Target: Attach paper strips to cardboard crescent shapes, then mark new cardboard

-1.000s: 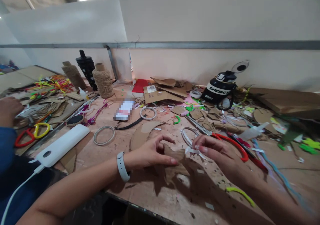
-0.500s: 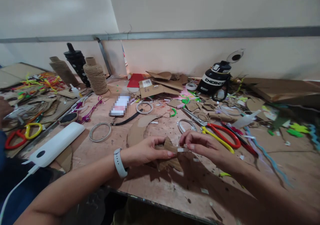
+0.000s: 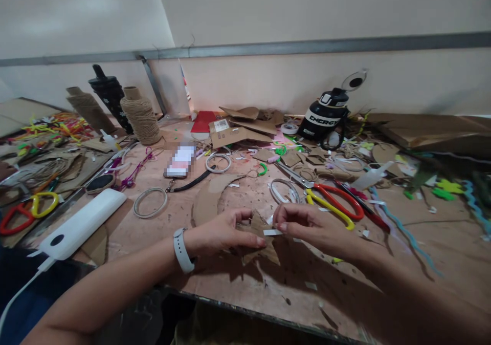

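Observation:
A brown cardboard star is held by its left side between the thumb and fingers of my left hand. My right hand pinches the right end of a small white strip, which lies over the star's right part. Behind my left hand, a cardboard crescent rests on the table. A ring of tape lies just beyond my right hand, with red-handled scissors to its right.
A white device with a cable, a phone, twine spools and a black bottle stand or lie around. Cardboard scraps are piled behind. Another person's hand shows at the left edge.
The white strip has moved slightly left over the star, with my right hand still pinching it. The whole view has shifted a little.

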`<action>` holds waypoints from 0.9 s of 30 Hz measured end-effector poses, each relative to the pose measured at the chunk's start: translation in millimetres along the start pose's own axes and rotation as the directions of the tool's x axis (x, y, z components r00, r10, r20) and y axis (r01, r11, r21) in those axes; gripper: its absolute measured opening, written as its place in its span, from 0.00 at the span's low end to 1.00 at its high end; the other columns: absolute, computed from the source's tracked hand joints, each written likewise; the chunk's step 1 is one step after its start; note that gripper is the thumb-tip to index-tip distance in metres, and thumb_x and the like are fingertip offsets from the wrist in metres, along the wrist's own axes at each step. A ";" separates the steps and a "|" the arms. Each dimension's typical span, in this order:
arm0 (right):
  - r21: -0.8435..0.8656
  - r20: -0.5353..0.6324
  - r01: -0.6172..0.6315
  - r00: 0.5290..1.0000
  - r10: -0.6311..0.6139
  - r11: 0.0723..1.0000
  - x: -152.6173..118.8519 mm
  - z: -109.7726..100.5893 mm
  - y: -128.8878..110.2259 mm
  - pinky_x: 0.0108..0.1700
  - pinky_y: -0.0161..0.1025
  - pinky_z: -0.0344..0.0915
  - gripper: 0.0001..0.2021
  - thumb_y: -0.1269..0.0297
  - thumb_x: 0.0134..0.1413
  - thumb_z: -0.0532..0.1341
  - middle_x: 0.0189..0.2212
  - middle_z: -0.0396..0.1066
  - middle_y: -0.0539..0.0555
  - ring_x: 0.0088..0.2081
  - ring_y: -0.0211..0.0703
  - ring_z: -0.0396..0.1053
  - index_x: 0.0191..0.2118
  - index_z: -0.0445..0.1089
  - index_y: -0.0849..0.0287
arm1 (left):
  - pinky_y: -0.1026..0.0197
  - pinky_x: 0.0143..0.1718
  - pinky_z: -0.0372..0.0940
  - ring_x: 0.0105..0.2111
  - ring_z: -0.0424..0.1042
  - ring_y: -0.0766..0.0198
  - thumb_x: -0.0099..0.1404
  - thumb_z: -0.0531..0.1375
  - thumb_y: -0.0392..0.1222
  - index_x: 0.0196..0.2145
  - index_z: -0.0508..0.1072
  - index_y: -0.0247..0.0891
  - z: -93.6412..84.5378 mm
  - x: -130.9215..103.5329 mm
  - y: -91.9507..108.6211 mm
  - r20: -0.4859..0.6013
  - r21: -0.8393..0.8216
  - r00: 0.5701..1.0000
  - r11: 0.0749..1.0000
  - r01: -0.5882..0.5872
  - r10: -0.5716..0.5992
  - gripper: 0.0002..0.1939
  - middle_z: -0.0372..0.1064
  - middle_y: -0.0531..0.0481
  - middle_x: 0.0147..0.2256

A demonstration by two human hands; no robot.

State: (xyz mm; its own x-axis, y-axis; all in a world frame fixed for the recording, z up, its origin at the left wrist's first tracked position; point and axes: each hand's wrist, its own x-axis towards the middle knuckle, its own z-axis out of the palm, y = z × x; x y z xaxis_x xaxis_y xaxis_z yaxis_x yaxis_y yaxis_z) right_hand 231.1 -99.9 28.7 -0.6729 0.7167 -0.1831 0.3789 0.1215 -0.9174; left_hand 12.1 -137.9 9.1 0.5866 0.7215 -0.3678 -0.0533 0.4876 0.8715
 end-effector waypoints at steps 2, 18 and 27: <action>0.013 -0.012 -0.027 1.000 0.028 1.000 -0.1 0.0 -0.3 0.30 0.35 0.57 0.12 0.54 0.51 0.60 0.26 0.66 0.51 0.29 0.38 0.61 0.28 0.67 0.59 | 0.71 0.23 0.54 0.23 0.63 0.75 0.51 0.70 0.46 0.42 0.70 0.36 0.8 -0.1 -0.4 -0.008 -0.003 1.000 1.000 0.015 -0.015 0.23 0.67 0.55 0.29; 0.026 0.031 -0.014 0.999 0.013 1.000 0.5 -0.3 0.3 0.31 0.35 0.60 0.14 0.53 0.52 0.62 0.25 0.67 0.50 0.28 0.38 0.63 0.27 0.66 0.59 | 0.67 0.31 0.62 0.29 0.69 0.69 0.51 0.69 0.51 0.40 0.72 0.34 -1.3 5.9 -11.8 -0.003 -0.049 1.000 0.999 0.000 0.000 0.23 0.71 0.49 0.33; -0.010 -0.004 -0.062 0.998 0.062 0.998 -1.9 -3.5 2.6 0.34 0.37 0.63 0.22 0.44 0.56 0.55 0.25 0.73 0.52 0.29 0.41 0.70 0.29 0.70 0.60 | 0.66 0.35 0.63 0.32 0.70 0.68 0.55 0.68 0.50 0.44 0.73 0.33 1.6 4.0 -11.0 0.023 -0.037 0.998 0.998 -0.057 0.058 0.23 0.72 0.45 0.38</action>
State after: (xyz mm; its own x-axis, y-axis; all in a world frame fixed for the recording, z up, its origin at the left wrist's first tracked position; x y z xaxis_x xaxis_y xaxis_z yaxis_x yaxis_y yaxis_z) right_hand 235.6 -98.5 28.0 -0.6452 0.7259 -0.2382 0.4263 0.0834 -0.9008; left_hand 16.3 -141.1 -1.5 0.6011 0.7369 -0.3094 -0.1161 0.4636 0.8784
